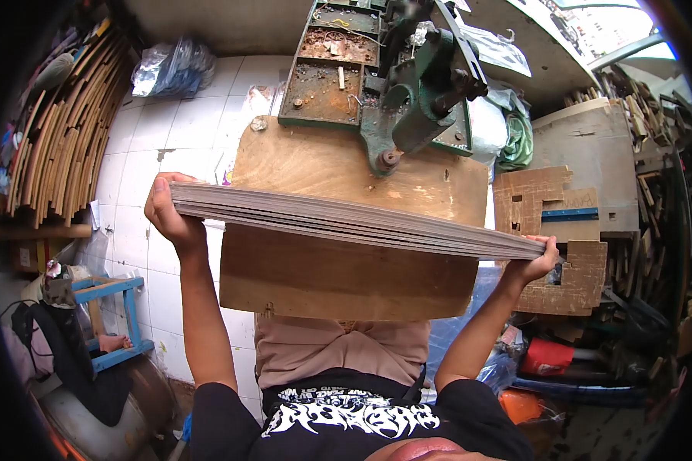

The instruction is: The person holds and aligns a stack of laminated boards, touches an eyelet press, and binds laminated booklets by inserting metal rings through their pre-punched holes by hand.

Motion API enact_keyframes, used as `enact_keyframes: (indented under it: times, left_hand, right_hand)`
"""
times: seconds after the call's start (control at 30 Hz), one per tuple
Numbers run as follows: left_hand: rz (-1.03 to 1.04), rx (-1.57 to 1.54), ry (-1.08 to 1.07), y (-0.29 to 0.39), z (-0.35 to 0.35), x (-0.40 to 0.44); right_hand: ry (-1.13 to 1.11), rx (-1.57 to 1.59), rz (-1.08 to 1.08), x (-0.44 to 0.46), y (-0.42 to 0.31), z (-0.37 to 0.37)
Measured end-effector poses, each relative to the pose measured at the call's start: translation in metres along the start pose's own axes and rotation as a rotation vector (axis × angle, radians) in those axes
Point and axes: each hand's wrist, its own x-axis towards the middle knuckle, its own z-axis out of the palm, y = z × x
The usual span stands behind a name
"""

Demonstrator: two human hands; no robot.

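Note:
A long stack of thin grey-brown sheets [346, 223], seen edge-on, spans the view above a wooden board [346, 284]. My left hand [173, 211] grips its left end, with the thumb up near the top edge. Around the lower right end my right hand [537, 261] is closed. The stack slopes down toward the right, and narrow gaps show between some sheets. Beyond it, a green metal press [415, 115] stands at the far side of the board. The undersides of both hands' grips are partly hidden.
A green compartment tray [323, 119] with small parts adjoins the press. Many wooden strips [61, 146] stand at the left, above a blue frame [131, 307]. Cut brown boards [584, 269] lie at the right. Plastic bags [175, 69] rest on the tiled floor.

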Motion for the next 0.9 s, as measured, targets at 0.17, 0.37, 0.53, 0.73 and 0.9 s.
enact_keyframes:
  times: [0.17,0.37,0.53,0.73,0.9]
  left_hand:
    - [0.027,0.026,-0.009,-0.002,-0.002,0.002]
    - [0.03,0.04,0.01,0.0,0.0,0.0]
    - [0.075,0.075,-0.013,-0.002,-0.001,0.002]
    - [0.039,0.068,0.062,0.004,0.008,0.0]
    - [0.022,0.017,0.029,0.002,0.005,0.0]
  right_hand:
    - [-0.002,0.019,0.01,-0.003,-0.004,0.003]
    - [-0.014,-0.003,0.004,-0.001,-0.002,-0.003]
    - [-0.059,-0.034,0.009,0.0,-0.001,-0.006]
    - [-0.068,-0.104,-0.028,-0.001,-0.003,-0.006]
    - [-0.057,-0.089,-0.007,-0.002,-0.005,-0.004]
